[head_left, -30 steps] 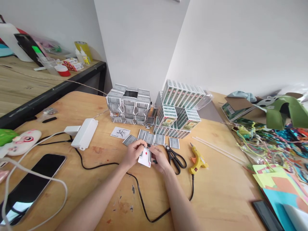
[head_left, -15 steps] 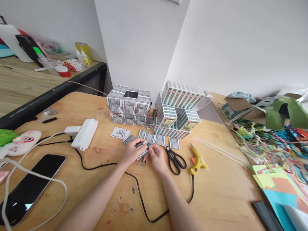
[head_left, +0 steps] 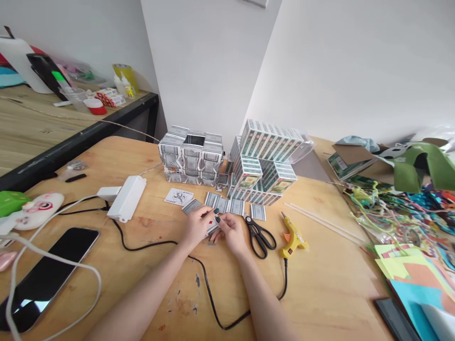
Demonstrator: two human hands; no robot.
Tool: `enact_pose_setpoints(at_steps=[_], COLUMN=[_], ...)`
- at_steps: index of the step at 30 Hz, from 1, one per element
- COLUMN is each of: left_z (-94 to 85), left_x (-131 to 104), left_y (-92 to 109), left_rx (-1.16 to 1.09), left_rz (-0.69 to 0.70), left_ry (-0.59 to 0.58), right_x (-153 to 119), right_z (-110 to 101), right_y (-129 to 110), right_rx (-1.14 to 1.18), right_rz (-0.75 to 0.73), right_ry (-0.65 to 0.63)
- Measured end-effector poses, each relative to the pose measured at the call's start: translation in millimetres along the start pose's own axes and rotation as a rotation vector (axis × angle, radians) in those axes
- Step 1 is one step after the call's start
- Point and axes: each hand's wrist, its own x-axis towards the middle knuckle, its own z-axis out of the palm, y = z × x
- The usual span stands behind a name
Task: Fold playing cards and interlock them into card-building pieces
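While both hands (head_left: 196,227) (head_left: 232,233) hold a card (head_left: 211,227), boxes (head_left: 272,140) stand stacked, contents hidden

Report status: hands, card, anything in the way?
Left hand, right hand: both holding playing card. Card partly covered, red diamond showing. Scissors close beside right hand.
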Motion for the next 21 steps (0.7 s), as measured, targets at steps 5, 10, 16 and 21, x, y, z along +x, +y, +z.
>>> enact_pose_setpoints(at_steps=[5, 10, 16, 21], left_z=[-1.8, -2.1, -0.8, 0.1], left_x=[-5.2, -7.2, -4.8, -1.7], left_y=[3.0, -1.4, -5.0, -8.9], left_rx=[0.27, 0.395, 0.347, 0.233], left_rz=[0.259, 0.388, 0.366, 0.155], left_ry=[-0.011, -0.006, 0.056, 0.069], right_x=[-1.4, -1.7, -0.8, -1.5], right_z=[2.9, 4.6, 4.9, 2.4], right_y=[-3.1, -2.6, -2.0, -4.1], right_rx=[-0.061, -0.075, -0.085, -0.04], right_rz=[0.011, 0.033, 0.022, 0.008], right_ry=[0.049, 0.055, 0.066, -0.008])
